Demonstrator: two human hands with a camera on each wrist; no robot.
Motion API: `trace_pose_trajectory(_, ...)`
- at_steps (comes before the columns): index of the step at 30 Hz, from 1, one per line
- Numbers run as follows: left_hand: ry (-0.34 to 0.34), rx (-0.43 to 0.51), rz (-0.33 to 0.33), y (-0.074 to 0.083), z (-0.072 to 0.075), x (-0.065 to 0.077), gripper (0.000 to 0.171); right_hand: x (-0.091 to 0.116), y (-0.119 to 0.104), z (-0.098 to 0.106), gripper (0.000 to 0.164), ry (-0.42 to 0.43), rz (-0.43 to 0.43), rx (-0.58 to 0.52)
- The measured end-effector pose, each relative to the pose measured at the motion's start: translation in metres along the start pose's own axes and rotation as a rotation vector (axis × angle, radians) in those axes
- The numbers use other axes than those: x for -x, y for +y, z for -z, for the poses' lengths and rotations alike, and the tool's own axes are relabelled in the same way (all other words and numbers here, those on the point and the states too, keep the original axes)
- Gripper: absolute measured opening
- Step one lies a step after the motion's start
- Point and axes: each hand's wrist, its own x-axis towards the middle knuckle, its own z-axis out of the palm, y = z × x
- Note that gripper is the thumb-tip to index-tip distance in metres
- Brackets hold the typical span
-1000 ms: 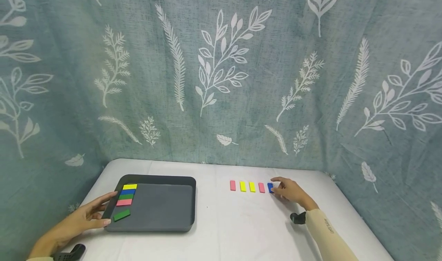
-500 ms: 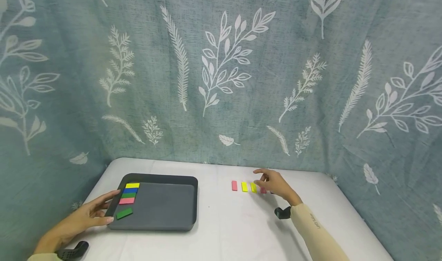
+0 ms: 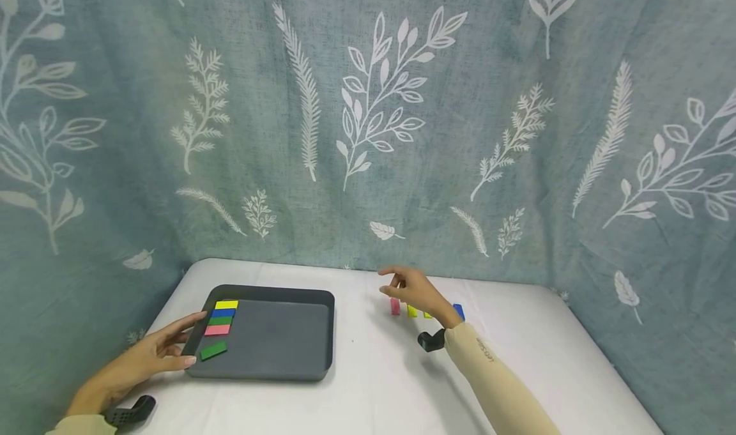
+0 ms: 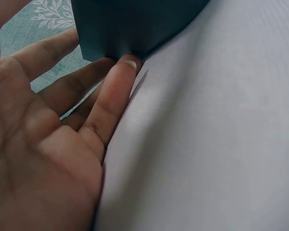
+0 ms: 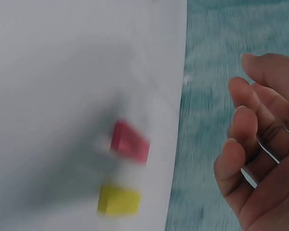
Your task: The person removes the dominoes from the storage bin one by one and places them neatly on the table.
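My left hand [image 3: 138, 363] rests at the left side of a dark grey tray [image 3: 276, 342], its fingers and thumb touching the wall. In the tray's left part, yellow [image 3: 227, 305], blue [image 3: 223, 313], green [image 3: 220, 321] and pink [image 3: 218, 330] flat blocks lie side by side. Apart from these, another green block [image 3: 214, 351] lies tilted. My right hand [image 3: 418, 292] hovers over a row of blocks on the table, fingers loosely bent around nothing. In that row show a pink block [image 3: 395, 306], two yellow ones [image 3: 412, 311] and a blue one [image 3: 459, 312]; hand and wrist cover part.
A white cloth covers the table [image 3: 374, 371]. Behind it and at both sides hangs a green curtain [image 3: 322, 224] with white leaf prints. Dark wrist devices [image 3: 432, 340] sit on both arms.
My right hand has moved left along the row, from the blue block at its right end to above the pink block at its left end. The left hand stays at the tray.
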Motion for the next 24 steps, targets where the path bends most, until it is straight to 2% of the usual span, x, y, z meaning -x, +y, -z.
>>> trace_pose_trajectory(10, 0.012, -0.003, 0.008, 0.001, -0.001, 0.0, 0.083, -0.028, -0.041, -0.039, 0.036, -0.065, 0.092, -0.022)
trace_pose_trajectory(16, 0.016, -0.004, 0.006, 0.002, -0.001, 0.0, 0.083, -0.043, -0.065, -0.066, 0.034, -0.098, 0.161, 0.006)
trace_pose_trajectory(24, 0.008, -0.009, -0.004, -0.001, -0.001, -0.002, 0.083, -0.058, -0.097, -0.101, 0.039, -0.166, 0.24, 0.006)
